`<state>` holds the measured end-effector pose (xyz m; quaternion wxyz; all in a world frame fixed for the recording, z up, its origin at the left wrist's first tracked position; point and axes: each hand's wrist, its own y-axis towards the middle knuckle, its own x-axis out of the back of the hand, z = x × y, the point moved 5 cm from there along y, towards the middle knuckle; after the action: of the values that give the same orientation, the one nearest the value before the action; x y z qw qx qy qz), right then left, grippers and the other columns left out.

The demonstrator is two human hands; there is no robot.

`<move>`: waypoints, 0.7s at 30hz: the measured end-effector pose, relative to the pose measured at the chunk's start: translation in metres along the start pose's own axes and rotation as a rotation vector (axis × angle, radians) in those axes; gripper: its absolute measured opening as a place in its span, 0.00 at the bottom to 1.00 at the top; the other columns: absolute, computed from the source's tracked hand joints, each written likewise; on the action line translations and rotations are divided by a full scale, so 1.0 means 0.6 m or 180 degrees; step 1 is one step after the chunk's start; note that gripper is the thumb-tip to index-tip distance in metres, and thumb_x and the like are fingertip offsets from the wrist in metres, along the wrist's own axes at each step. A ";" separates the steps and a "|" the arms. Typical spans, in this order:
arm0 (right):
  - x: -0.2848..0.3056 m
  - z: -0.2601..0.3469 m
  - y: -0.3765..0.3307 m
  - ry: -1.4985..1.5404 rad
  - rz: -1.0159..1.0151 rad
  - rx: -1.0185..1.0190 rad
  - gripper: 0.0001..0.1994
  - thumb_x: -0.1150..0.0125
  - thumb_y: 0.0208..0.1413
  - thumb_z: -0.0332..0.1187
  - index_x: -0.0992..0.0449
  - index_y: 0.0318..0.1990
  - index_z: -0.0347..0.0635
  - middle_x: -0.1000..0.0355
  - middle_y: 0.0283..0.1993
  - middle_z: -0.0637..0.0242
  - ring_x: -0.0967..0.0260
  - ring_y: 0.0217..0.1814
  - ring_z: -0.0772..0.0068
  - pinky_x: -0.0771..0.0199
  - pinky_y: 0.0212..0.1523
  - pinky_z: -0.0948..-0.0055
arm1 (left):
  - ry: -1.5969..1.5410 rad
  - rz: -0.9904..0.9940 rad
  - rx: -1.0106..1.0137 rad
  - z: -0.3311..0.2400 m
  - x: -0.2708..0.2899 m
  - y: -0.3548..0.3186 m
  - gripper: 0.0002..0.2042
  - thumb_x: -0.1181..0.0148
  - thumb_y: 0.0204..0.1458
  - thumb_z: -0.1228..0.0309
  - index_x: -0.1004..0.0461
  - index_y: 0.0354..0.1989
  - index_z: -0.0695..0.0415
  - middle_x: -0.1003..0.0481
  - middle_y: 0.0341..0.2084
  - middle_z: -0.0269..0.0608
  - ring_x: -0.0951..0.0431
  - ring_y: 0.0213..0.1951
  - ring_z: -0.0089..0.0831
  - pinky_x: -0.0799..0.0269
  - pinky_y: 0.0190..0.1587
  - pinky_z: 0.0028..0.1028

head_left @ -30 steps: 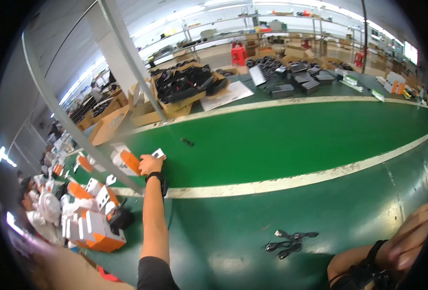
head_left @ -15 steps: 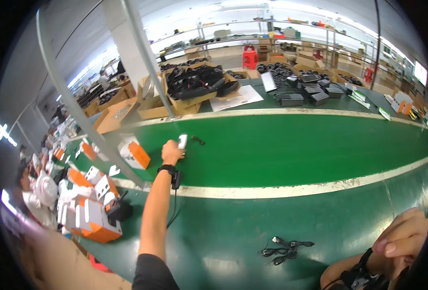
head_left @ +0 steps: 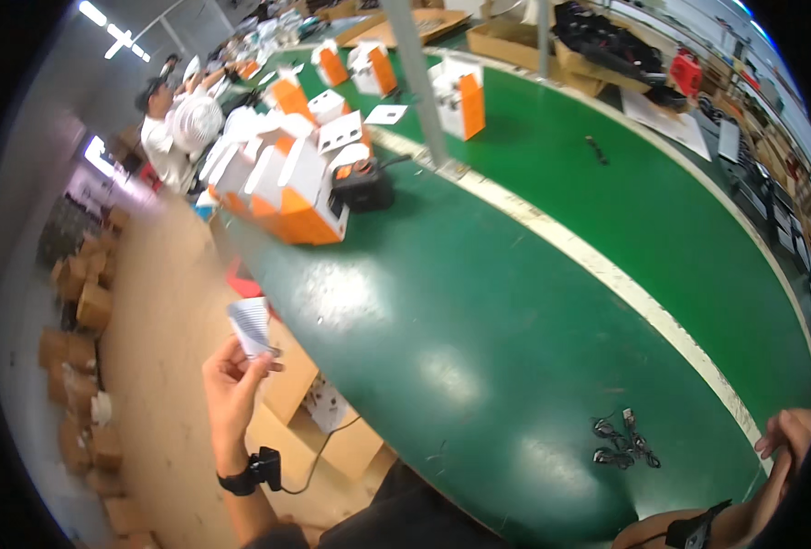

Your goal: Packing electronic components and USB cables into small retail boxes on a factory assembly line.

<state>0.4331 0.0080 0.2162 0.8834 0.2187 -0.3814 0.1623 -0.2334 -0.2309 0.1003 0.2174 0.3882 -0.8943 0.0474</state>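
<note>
The folded paper (head_left: 250, 325), white w/ fine grey lines, was up in the air in the L hand (head_left: 252, 359), just beyond the left edge of the green surface (head_left: 424, 302). This hand was nearly closed: thumb and fingers pinched the lower end of the paper, and the upper part stood free. A small dark spot showed near the fingertips, but I could not tell what it was. For holding it well, in my judgement, a light pinch near the fold was enough; too much pressure could crease it, & the wire (head_left: 309, 480) from the black wrist device (head_left: 266, 469) had better hang clear of the cardboard box (head_left: 360, 448) below. The R hand (head_left: 790, 435) was far at the right rim, w/ fingers bent; whether it had hold of smth. I could not tell. Nearest to it on the surface lay the black cables (head_left: 625, 444), approx. in one small heap. Farther up were the white-and-orange boxes (head_left: 309, 220), w/ a black device (head_left: 364, 188) just beside. Past the pale strip (head_left: 570, 242), on the brighter green belt (head_left: 698, 238), stood a white-and-orange carton (head_left: 470, 105), and well apart from it a short dark cord (head_left: 596, 149). At the back left, a co-worker was near a white fan (head_left: 197, 125).
</note>
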 end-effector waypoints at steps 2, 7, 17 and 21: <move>-0.041 0.007 0.039 0.0054 0.0172 -0.0126 0.17 0.53 0.68 0.20 0.25 0.61 0.30 0.29 0.46 0.52 0.32 0.36 0.72 0.34 0.37 0.75 | 0.0150 -0.0708 0.0533 0.170 0.063 -0.035 0.12 0.30 0.61 0.72 0.19 0.48 0.66 0.14 0.35 0.41 0.13 0.33 0.28 0.21 0.36 0.26; -0.168 0.147 0.119 -0.0201 -0.0139 0.0911 0.15 0.52 0.68 0.22 0.21 0.55 0.30 0.26 0.47 0.53 0.33 0.35 0.73 0.36 0.34 0.77 | 0.1341 0.0137 0.1347 0.622 0.085 -0.094 0.16 0.25 0.53 0.66 0.16 0.46 0.64 0.14 0.27 0.46 0.13 0.30 0.32 0.21 0.34 0.32; -0.271 0.179 0.116 -0.0465 0.0444 0.0315 0.17 0.33 0.51 0.24 0.16 0.51 0.39 0.20 0.48 0.54 0.20 0.40 0.50 0.21 0.38 0.61 | 0.1501 -0.0975 0.0894 0.688 0.052 0.057 0.32 0.32 0.60 0.63 0.32 0.69 0.67 0.26 0.64 0.58 0.23 0.61 0.44 0.28 0.64 0.39; -0.280 0.086 0.061 -0.1136 0.1057 -0.0167 0.24 0.26 0.53 0.32 0.20 0.59 0.42 0.21 0.49 0.53 0.21 0.47 0.47 0.19 0.46 0.56 | 0.0276 -0.1656 -0.0533 0.291 -0.015 0.105 0.21 0.38 0.68 0.66 0.28 0.63 0.68 0.22 0.55 0.57 0.20 0.55 0.43 0.25 0.59 0.36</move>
<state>0.2754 -0.0075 0.1325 0.7686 0.1553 -0.5661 0.2542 -0.3345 -0.2255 -0.0556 0.2917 0.5831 -0.7552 -0.0676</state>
